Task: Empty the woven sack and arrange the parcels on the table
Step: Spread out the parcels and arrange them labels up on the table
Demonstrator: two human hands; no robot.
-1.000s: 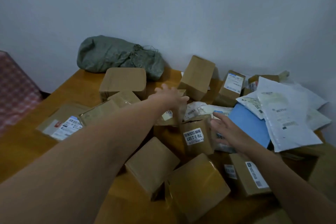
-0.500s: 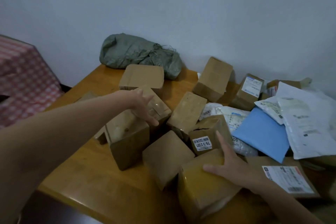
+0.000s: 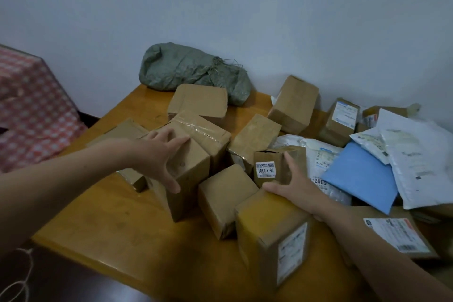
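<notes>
- Both hands are laid on parcels with fingers spread, and neither is closed round anything.
- The left hand (image 3: 157,154) is stretched wide over a tall brown box (image 3: 188,179), with the fingers on its top and the thumb down its near face.
- The right hand (image 3: 291,186) is rested flat on the yellowish front box (image 3: 267,225), with the forefinger laid against the small labelled box (image 3: 267,167) just behind it.
- The woven sack (image 3: 193,68) is seen slumped and crumpled at the far edge of the bench (image 3: 110,223), against the wall and apart from both hands.
- The emptying step is judged to be done or nearly so, though it cannot be told whether anything is left inside the sack.
- Many parcels are spread on the bench: brown boxes are crowded in the middle, touching and tilted at odd angles, while a blue envelope (image 3: 362,174) and white mailers (image 3: 416,162) are heaped overlapping on the right.
- The arranging is judged to be only begun, as no rows or tidy stacks can be made out.
- What is left, by this reading, is for the boxes to be squared up and for the flat mailers to be sorted out of the heap.
</notes>
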